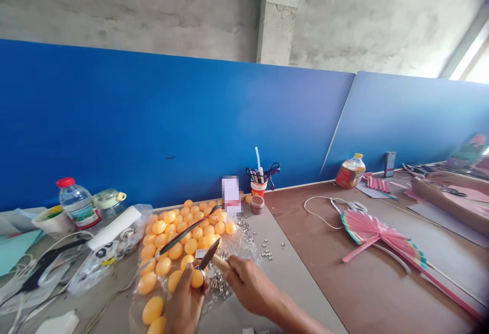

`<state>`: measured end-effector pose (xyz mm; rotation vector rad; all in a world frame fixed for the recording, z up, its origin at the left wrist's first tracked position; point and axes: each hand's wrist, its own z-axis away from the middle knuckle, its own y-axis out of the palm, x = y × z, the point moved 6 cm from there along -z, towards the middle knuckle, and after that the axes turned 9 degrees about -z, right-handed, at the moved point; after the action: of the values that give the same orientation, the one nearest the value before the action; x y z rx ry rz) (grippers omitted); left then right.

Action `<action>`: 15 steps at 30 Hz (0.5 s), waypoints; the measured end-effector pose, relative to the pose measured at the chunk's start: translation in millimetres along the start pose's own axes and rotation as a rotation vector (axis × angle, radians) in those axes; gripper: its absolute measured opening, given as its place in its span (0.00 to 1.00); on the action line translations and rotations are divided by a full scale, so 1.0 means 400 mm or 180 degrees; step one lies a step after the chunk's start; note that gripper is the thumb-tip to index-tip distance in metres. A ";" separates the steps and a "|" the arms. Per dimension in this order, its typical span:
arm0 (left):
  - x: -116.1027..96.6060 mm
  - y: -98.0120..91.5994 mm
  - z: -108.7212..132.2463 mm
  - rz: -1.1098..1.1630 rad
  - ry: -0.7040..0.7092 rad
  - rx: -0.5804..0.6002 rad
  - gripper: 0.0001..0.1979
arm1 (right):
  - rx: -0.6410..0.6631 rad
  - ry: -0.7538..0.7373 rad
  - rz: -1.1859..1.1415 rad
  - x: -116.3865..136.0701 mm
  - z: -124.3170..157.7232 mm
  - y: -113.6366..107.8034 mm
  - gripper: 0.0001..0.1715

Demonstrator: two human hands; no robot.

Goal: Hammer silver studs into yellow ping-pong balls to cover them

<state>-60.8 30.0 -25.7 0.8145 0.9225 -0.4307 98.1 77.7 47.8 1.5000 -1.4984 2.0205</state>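
My left hand [188, 301] is closed around an orange ball [197, 278] with a small shiny metal piece on its upper side. In my right hand [250, 283] is the light wooden handle of a knife [210, 253]. Its dark blade points up and lies just above the held ball; whether they touch is unclear. Behind and left of my hands, many orange balls [159, 227] lie on clear plastic. Small silver metal pieces [219, 280] are heaped between my hands, and more are scattered toward the back. A long dark strip [187, 231] lies across the balls.
At the left are a red-capped bottle [78, 204], a lidded jar [109, 201], cables and plastic bags. A cup of tools [259, 187] and a small round tub [257, 204] stand by the blue partition [191, 120]. A pink pleated fan [376, 234] lies right.
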 end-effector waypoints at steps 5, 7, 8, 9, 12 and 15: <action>-0.008 0.010 0.006 0.0332 -0.0073 0.0220 0.19 | 0.0056 -0.0011 0.0049 0.007 0.003 0.004 0.10; -0.013 0.016 0.011 0.0303 -0.0072 0.0325 0.18 | 0.0009 -0.0003 0.0137 0.010 0.007 0.007 0.10; -0.014 0.017 0.012 0.0292 -0.0082 0.0320 0.17 | 0.0000 0.0002 0.0212 0.011 0.009 0.009 0.10; -0.014 0.016 0.014 0.0288 -0.0110 0.0258 0.14 | 0.0014 0.0000 0.0315 0.012 0.011 0.013 0.10; -0.006 0.009 0.015 0.0290 -0.0269 0.0028 0.08 | 0.0130 -0.0050 0.0597 0.014 0.011 0.025 0.09; -0.003 0.009 0.015 0.0281 -0.0305 0.0095 0.09 | 0.0113 -0.0042 0.0572 0.014 0.010 0.019 0.09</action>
<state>-56.0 27.6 -21.2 0.8514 0.7900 -0.4037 92.8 69.0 47.7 1.4408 -1.6653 2.1505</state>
